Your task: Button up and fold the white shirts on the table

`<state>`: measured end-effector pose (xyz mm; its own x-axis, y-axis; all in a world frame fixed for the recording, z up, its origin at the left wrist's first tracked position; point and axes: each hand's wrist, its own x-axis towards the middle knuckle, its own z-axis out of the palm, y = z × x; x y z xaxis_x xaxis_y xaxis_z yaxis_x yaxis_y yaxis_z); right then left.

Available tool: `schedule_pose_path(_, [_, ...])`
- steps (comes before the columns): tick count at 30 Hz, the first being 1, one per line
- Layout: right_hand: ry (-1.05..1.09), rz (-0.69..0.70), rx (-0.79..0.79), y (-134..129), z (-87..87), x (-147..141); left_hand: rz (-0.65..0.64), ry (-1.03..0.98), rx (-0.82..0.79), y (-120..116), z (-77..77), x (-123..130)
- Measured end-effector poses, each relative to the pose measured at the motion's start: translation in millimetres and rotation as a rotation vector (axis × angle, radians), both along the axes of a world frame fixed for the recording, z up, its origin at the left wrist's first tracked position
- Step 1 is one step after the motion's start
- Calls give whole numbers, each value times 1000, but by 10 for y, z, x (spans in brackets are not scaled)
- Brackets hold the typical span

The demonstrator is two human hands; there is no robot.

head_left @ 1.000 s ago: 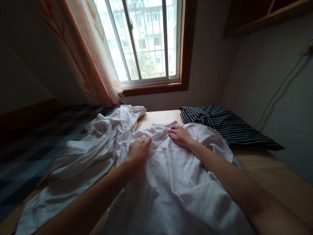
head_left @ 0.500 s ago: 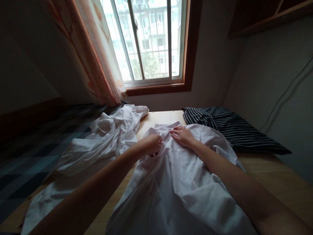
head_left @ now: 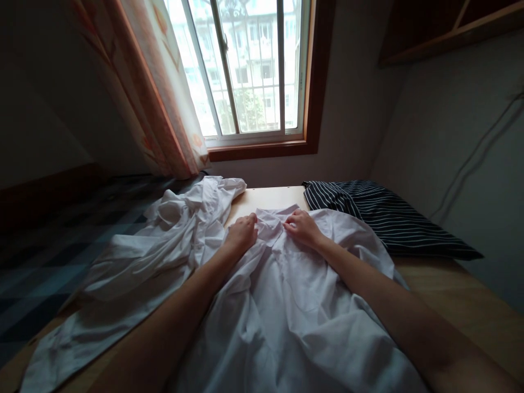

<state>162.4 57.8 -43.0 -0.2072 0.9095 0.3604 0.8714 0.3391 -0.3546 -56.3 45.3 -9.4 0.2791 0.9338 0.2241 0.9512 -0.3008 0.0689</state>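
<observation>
A white shirt (head_left: 282, 289) lies spread and wrinkled on the wooden table (head_left: 442, 278), its collar (head_left: 272, 221) pointing away from me. My left hand (head_left: 242, 232) is closed on the fabric just left of the collar, fingers curled. At the collar's right side my right hand (head_left: 302, 226) pinches the shirt near the collar tip. The lower end of the shirt runs out of the bottom of the view between my forearms.
Another crumpled white garment (head_left: 164, 256) lies at the left. A black striped cloth (head_left: 385, 218) rests on the table's back right. Beyond are a window (head_left: 254, 71) and a curtain (head_left: 143, 82); a dark checked cover (head_left: 41, 273) is at far left.
My left hand has moved up and slightly left, to beside the collar, and the left front of the shirt has shifted. My right hand's fingers have curled in from lying flatter on the cloth.
</observation>
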Motion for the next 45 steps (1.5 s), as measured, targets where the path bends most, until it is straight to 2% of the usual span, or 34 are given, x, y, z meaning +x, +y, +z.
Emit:
schedule_pose_path(3, [-23,-6,-99,5,65,-33,9,8,10,21,-166,-107])
schedule_pose_path(7, [2,-51,-195,-26,105,-142,-26,-14,19,60,-313,-210])
schedule_pose_path(11, [33,-218,-152,-101,58,-283,-47,-49,-1,97,-384,-250])
schedule_pose_path(14, [59,-242,-118,-118,-1,-322,-65,-66,-29,118,-396,-260])
schedule_pose_path(21, [143,-223,-43,15,-120,-193,-113,-80,-22,190,-345,-412])
schedule_pose_path(25, [171,-230,-17,95,-138,-108,-91,-133,7,104,-250,-503])
schedule_pose_path(32, [151,-219,-58,85,-96,-76,-31,82,141,-71,-116,-463])
schedule_pose_path(35, [124,-211,-52,67,-101,-95,-31,129,174,-42,-70,-516])
schedule_pose_path(40, [79,-197,-22,44,-106,-132,54,173,190,41,-15,-633])
schedule_pose_path(43, [73,-186,-30,24,-95,-150,42,142,158,66,2,-636])
schedule_pose_path(45, [79,-164,-25,9,-88,-160,-9,67,161,67,9,-604])
